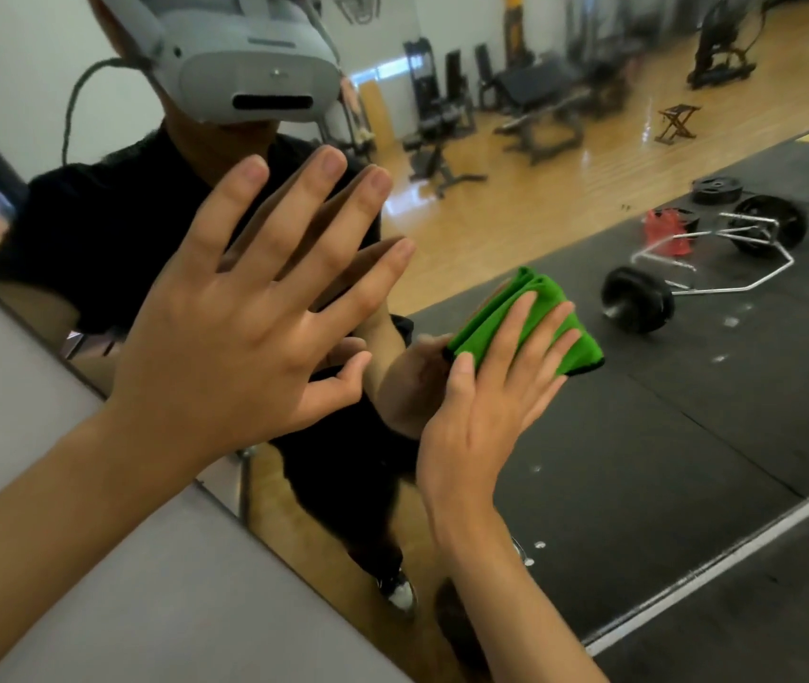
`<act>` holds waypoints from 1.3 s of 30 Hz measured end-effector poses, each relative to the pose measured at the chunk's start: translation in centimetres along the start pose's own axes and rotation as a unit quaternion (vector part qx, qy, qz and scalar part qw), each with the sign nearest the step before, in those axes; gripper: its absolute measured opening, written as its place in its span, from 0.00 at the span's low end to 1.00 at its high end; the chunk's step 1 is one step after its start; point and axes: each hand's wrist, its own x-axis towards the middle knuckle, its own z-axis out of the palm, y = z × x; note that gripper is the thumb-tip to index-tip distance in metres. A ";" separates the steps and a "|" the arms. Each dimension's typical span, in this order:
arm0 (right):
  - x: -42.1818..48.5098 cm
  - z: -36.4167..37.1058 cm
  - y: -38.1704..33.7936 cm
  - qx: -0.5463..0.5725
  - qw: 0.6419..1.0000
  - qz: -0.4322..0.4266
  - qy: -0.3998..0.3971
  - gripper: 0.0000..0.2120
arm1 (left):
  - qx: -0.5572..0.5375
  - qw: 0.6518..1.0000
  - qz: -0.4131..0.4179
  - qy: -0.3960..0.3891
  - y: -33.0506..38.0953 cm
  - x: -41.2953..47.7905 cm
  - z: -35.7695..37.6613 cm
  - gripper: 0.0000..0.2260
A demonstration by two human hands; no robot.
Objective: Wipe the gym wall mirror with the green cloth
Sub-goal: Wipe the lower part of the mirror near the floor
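green cloth (543,290), folded, lies flat on the mirror (688,436), pressed by the straight fingers of the right hand (481,416). the left hand (235,327), spread wide and holding nothing, is at the glass beside it. best to keep the pressure even, overlap the passes, then wipe where that palm sits.

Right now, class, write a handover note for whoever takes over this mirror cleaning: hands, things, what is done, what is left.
Left hand: open, fingers spread, flat at the mirror, holding nothing; it seems to rest on the glass.
Right hand: straight fingers press the folded green cloth against the mirror, just right of the left hand.
Done: the cloth is on the glass. How much has been wiped cannot be told.
Left: wipe across the mirror. Pale specks toward the lower right may be on the glass and probably need a pass.
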 end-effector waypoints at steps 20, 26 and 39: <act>-5.3 0.9 3.0 -0.038 0.998 -0.044 -0.034 0.27 | -0.012 1.000 -0.004 0.000 0.0 0.0 -0.1 0.32; -7.9 -1.4 7.3 -0.055 0.958 -0.235 -0.155 0.26 | -0.024 1.000 0.004 0.011 -0.3 -0.3 0.0 0.32; -6.7 -2.4 5.9 -0.113 0.902 -0.353 -0.220 0.25 | -0.038 0.999 0.004 0.015 -0.1 -0.3 0.0 0.32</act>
